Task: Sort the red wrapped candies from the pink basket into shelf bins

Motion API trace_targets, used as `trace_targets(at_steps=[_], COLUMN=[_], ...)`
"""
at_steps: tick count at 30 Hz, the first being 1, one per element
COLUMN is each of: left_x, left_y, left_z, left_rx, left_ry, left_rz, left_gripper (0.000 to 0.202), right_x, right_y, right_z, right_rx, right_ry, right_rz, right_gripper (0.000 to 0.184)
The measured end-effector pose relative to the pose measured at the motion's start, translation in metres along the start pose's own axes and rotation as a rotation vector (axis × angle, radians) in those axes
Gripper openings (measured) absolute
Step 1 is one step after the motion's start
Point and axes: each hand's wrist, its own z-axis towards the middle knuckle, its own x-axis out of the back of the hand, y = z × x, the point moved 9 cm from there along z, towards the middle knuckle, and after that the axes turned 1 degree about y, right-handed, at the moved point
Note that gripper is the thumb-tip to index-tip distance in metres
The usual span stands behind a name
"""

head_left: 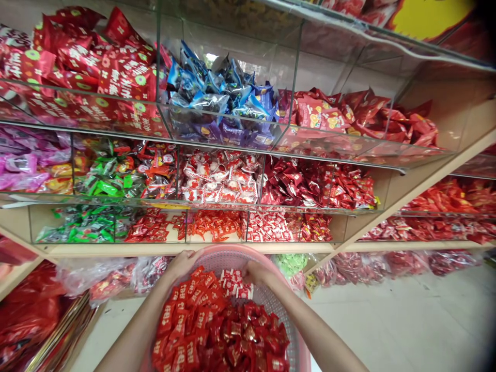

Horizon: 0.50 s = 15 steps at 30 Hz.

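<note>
A pink plastic basket [228,249] with a perforated wall stands in front of me below the shelves. My left hand [185,262] grips its far left rim. Inside the basket, my right hand [252,273] has its fingers curled down at a small pile of red-and-white wrapped candies [232,281]; the fingertips are partly hidden. Bright orange-red packets [189,310] with pale lettering fill the basket's left side. Darker red, shiny wrapped candies [244,333] lie at the front and right of it.
Glass-fronted shelf bins hold red bags [96,62], blue packets [220,88], green packets [103,175] and red-and-white candies [271,226]. A wooden shelf edge [127,250] runs just beyond the basket. Plastic bags of packets [360,271] lie on the floor [387,315].
</note>
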Motion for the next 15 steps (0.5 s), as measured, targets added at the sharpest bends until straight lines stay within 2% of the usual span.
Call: trace_targets(at_steps=[3, 5, 7, 10, 12, 15], left_x=[0.000, 0.000, 0.000, -0.001, -0.001, -0.001], left_y=[0.000, 0.000, 0.000, 0.001, 0.000, -0.002], left_z=[0.000, 0.000, 0.000, 0.001, 0.001, 0.001], left_rx=[0.006, 0.010, 0.007, -0.024, -0.033, -0.005], left_ry=[-0.004, -0.003, 0.000, 0.000, -0.001, -0.005], left_rz=[0.001, 0.000, 0.007, 0.038, 0.052, 0.044], left_gripper=[0.055, 0.055, 0.054, 0.053, 0.053, 0.054], right_x=[0.030, 0.065, 0.108, 0.166, 0.182, 0.179], right_y=[0.005, 0.009, 0.017, 0.037, 0.049, 0.064], right_z=[-0.002, -0.005, -0.009, -0.020, -0.023, -0.016], right_rx=[0.035, 0.044, -0.004, -0.250, -0.402, -0.519], right_ry=[-0.014, 0.039, 0.175, 0.464, 0.551, 0.520], right_rz=[0.010, 0.026, -0.020, -0.250, -0.353, -0.386], right_gripper=[0.007, 0.005, 0.013, 0.021, 0.026, 0.035])
